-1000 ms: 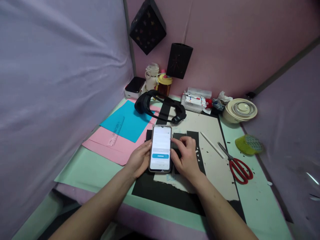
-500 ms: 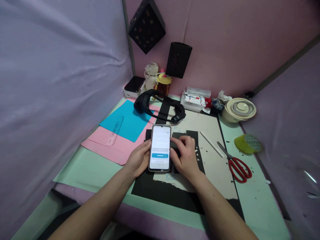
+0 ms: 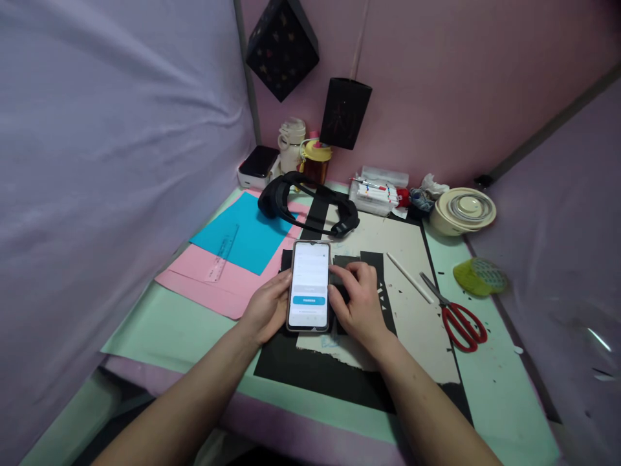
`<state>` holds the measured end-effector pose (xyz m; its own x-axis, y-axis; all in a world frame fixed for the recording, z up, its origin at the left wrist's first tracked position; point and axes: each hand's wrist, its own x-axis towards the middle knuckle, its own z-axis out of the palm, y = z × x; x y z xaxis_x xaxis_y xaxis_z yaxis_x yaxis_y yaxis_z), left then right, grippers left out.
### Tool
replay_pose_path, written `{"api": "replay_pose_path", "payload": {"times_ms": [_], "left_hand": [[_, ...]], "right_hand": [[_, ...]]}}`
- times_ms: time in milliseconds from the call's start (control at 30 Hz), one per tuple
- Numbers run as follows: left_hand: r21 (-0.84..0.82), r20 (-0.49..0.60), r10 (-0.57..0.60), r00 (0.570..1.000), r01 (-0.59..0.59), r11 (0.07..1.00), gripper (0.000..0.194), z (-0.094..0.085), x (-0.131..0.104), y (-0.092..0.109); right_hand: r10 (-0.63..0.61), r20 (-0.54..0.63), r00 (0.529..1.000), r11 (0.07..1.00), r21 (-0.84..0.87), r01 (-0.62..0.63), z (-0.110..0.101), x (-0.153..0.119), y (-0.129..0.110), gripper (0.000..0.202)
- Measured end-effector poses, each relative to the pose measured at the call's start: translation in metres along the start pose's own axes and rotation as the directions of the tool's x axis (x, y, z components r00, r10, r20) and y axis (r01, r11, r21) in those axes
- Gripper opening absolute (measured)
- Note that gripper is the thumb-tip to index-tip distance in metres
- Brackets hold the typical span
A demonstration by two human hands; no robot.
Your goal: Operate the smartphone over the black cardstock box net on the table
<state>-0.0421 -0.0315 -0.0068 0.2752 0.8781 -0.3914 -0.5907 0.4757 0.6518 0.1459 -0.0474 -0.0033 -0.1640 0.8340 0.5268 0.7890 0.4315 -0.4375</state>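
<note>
A smartphone (image 3: 309,286) with a lit white screen and a blue button sits at the centre of the frame, gripped along its left edge by the person's left hand (image 3: 264,309), fingers curled around the casing. The right hand (image 3: 358,304) rests against the phone's right edge, fingers loosely bent over black paper cut-outs (image 3: 371,275) on a cream sheet (image 3: 412,317). To the upper left lie a blue sheet (image 3: 245,233) and pink paper (image 3: 204,281) with a clear ruler (image 3: 222,253). A black headset (image 3: 305,204) lies just above the phone; red-handled scissors (image 3: 458,317) and a white stick (image 3: 410,278) lie to the right.
</note>
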Motion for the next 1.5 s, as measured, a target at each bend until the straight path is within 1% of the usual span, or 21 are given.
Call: {"api": "replay_pose_path", "payload": {"times_ms": [533, 733, 1033, 1500], "left_hand": [[-0.001, 0.006, 0.005, 1.0, -0.005, 1.0, 0.039, -0.0026, 0.0021, -0.001], [0.009, -0.005, 0.002, 1.0, -0.002, 1.0, 0.033, -0.0029, 0.0026, -0.0013], [0.013, -0.006, -0.004, 1.0, 0.004, 1.0, 0.041, -0.0041, 0.0038, -0.0019], [-0.001, -0.016, 0.003, 1.0, -0.003, 1.0, 0.039, -0.0032, 0.0033, -0.0015]], "right_hand": [[0.019, 0.027, 0.999, 1.0, 0.01, -0.019, -0.001, 0.0009, -0.0004, 0.032], [0.02, 0.043, 0.999, 1.0, -0.004, -0.02, -0.0009, 0.0013, -0.0005, 0.032], [0.021, 0.054, 0.998, 0.999, -0.025, -0.02, 0.0001, 0.001, -0.0003, 0.032], [0.033, 0.062, 0.998, 0.999, -0.03, -0.031, 0.0004, 0.0001, -0.0001, 0.032]]}}
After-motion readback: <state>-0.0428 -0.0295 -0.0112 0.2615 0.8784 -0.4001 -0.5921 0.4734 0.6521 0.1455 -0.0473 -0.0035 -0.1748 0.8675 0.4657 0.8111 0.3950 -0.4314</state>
